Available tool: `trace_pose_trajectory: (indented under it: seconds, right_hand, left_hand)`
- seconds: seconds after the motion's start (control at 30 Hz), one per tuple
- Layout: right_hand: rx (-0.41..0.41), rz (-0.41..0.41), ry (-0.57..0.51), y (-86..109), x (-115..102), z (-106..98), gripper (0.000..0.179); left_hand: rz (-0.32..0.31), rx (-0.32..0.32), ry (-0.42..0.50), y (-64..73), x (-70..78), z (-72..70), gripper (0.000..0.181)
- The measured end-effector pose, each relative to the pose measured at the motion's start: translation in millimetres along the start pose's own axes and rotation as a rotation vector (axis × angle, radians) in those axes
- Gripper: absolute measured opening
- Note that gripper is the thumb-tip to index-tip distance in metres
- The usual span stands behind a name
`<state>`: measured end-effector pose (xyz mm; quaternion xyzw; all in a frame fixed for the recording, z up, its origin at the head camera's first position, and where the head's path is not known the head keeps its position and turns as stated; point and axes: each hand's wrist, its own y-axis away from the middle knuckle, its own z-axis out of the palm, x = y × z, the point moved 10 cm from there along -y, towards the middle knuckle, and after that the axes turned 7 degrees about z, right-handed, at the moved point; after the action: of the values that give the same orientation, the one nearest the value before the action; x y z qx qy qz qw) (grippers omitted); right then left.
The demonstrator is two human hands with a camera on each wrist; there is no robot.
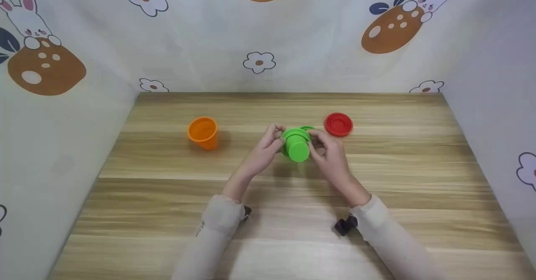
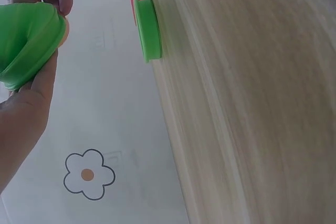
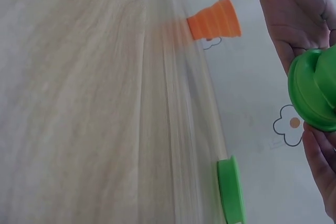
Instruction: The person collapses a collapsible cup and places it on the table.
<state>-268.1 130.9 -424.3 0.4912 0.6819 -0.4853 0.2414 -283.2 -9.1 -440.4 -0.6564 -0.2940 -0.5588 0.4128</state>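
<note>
Both hands hold a green collapsible cup (image 1: 298, 151) by its wide ring, above the wooden table, its narrow round end facing the head camera. On one side my left hand (image 1: 261, 154) pinches the rim between thumb and fingers. Opposite it, my right hand (image 1: 333, 158) grips the other edge with thumb and fingers. In both wrist views the cup's side looks folded and slanted, partly collapsed. A second green piece (image 2: 148, 30), flat and round, lies on the table behind the cup and is mostly hidden in the head view.
To the left an orange ribbed cup (image 1: 204, 134) stands extended on the table (image 1: 159, 213). A flat red ringed disc (image 1: 338, 124) lies right of the hands. Patterned cloth walls (image 1: 201, 54) border the table at the back and sides.
</note>
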Motion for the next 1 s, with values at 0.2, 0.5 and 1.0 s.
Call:
trace_pose_trajectory:
  seconds: [0.2,0.5,1.0]
  right_hand:
    - [-0.009,-0.059,0.077,1.0,-6,2,0.023]
    - [-0.129,0.101,-0.114,0.3,12,12,0.032]
    - [-0.207,0.306,-0.364,1.7,26,24,0.030]
  left_hand:
    - [-0.048,-0.034,-0.109,-1.3,-1.6,2.8,0.027]
    - [-0.066,-0.019,-0.069,-0.2,-1.9,1.0,0.027]
    - [-0.067,0.025,0.040,0.4,-5.4,2.6,0.026]
